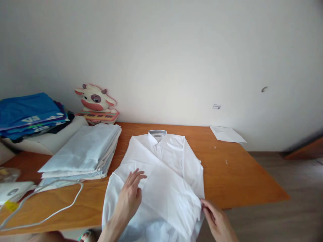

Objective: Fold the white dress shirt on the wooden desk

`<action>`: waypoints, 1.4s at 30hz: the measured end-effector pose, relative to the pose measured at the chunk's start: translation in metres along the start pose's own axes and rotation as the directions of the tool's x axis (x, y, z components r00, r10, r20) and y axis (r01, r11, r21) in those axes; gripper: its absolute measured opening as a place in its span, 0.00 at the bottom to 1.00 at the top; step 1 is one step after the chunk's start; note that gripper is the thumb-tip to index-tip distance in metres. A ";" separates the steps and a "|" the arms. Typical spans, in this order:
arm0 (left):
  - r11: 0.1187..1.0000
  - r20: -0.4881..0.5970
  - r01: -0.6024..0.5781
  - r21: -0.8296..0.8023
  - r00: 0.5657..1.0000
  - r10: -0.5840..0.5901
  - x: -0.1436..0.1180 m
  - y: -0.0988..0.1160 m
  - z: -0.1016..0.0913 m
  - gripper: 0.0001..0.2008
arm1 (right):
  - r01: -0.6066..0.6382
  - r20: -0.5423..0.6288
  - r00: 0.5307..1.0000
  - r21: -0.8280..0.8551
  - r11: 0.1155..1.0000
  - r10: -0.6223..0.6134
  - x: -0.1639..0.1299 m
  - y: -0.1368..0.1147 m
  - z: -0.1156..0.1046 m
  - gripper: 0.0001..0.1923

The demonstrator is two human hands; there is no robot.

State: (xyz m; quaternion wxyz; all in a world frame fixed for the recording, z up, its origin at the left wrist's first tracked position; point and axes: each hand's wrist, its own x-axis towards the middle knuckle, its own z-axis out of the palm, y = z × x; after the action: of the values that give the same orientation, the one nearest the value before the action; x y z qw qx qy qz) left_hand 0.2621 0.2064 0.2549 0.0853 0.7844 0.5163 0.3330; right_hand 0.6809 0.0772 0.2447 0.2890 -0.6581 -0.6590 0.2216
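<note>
Although nothing on the far-left stack of folded blue T-shirts (27, 114) can be read beyond broken white print, that pile sits at about ten o'clock on the wooden table (242, 174), with a cow-shaped toy keyboard (97, 106) behind it against the wall. Next comes a stack of folded pale-blue shirts (83, 153), and a white cord (58, 205) loops at eight o'clock.

At six o'clock lies the white dress shirt (164, 178), collar toward twelve, its hem hanging over the near edge. It looks light, thin and limp, likely to crease and slide on the smooth wood, so edges and fold lines seem the best holds. The left hand (131, 195) lies flat and open on its front, pinning it. The right hand (217, 220) pinches the folded sleeve edge at four o'clock. The collar label (157, 135) is too small to read.

At two o'clock a sheet of paper (227, 133) lies near the wall; its print is illegible, as is a small wall sticker (216, 107).
</note>
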 end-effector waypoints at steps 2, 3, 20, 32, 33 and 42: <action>0.993 0.126 -0.061 -0.098 0.989 0.073 0.016 0.033 0.018 0.26 | 0.058 0.011 0.998 -0.020 0.998 -0.058 0.001 -0.014 0.005 0.28; 0.989 0.164 -0.084 -0.121 0.981 0.103 0.023 0.045 0.028 0.24 | 0.076 0.022 0.997 -0.027 0.997 -0.075 0.007 -0.022 0.006 0.35; 0.982 0.027 -0.081 0.172 0.997 0.078 0.032 0.028 0.081 0.35 | -0.031 -0.127 0.992 -0.337 0.941 -0.013 -0.005 0.034 -0.065 0.20; 0.978 0.143 -0.183 0.098 0.975 0.168 0.028 0.041 0.062 0.31 | 0.414 0.265 0.898 -0.234 0.880 -0.352 0.045 -0.039 -0.010 0.50; 0.975 0.141 -0.189 0.118 0.975 0.172 0.027 0.040 0.065 0.34 | 0.451 0.334 0.870 -0.238 0.860 -0.363 0.051 -0.042 -0.012 0.44; 0.947 0.137 -0.223 0.230 0.971 0.196 0.023 0.027 0.076 0.37 | 0.148 -0.335 0.936 0.097 0.984 -0.108 0.111 0.044 -0.090 0.10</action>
State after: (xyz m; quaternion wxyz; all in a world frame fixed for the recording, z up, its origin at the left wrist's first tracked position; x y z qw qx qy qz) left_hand 0.3350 0.2303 0.2197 -0.0187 0.8569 0.4613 0.2294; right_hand 0.7776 0.1809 0.2913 0.4478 -0.6227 -0.6285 0.1291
